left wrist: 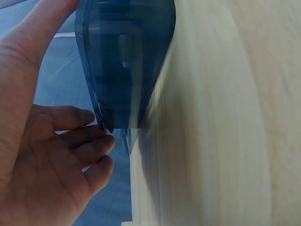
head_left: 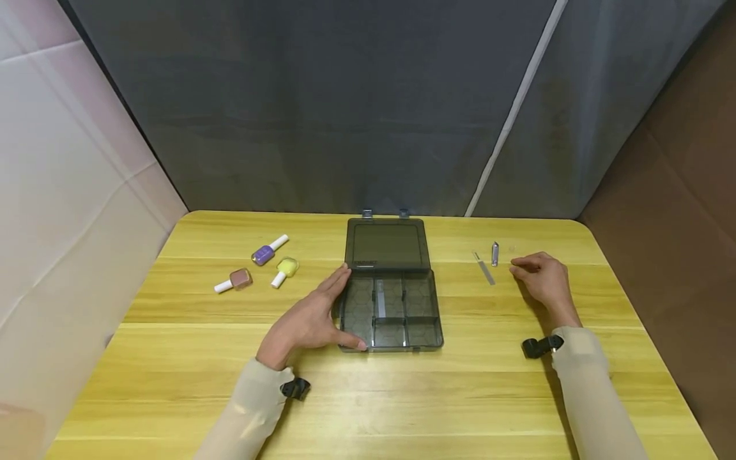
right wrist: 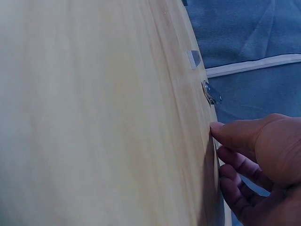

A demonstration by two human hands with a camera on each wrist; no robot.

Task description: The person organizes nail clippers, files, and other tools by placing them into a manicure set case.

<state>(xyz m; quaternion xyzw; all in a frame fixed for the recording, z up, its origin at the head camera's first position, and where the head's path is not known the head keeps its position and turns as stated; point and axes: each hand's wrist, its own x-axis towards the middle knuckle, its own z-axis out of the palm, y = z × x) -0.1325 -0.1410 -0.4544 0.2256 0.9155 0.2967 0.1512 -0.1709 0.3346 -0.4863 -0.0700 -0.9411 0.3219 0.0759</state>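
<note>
A dark see-through compartment box (head_left: 391,333) lies on the table, its lid (head_left: 388,243) folded back. My left hand (head_left: 310,319) spans its left side and holds it, thumb over the front corner, fingertips at the hinge corner. Those fingertips show at the box's far corner (left wrist: 123,70) in the left wrist view. A pale flat strip (head_left: 381,299) lies in a middle compartment. My right hand (head_left: 543,281) hovers low at the right, fingers loosely bent, thumb tip close to the tabletop. Left of it lie a nail clipper (head_left: 495,253) and a nail file (head_left: 485,271).
Three nail polish bottles with white caps lie left of the box: purple (head_left: 263,255), yellow (head_left: 287,266) and dusty pink (head_left: 241,278). Dark cloth (head_left: 322,128) hangs behind the table's far edge. Each wrist wears a black camera band (head_left: 540,347).
</note>
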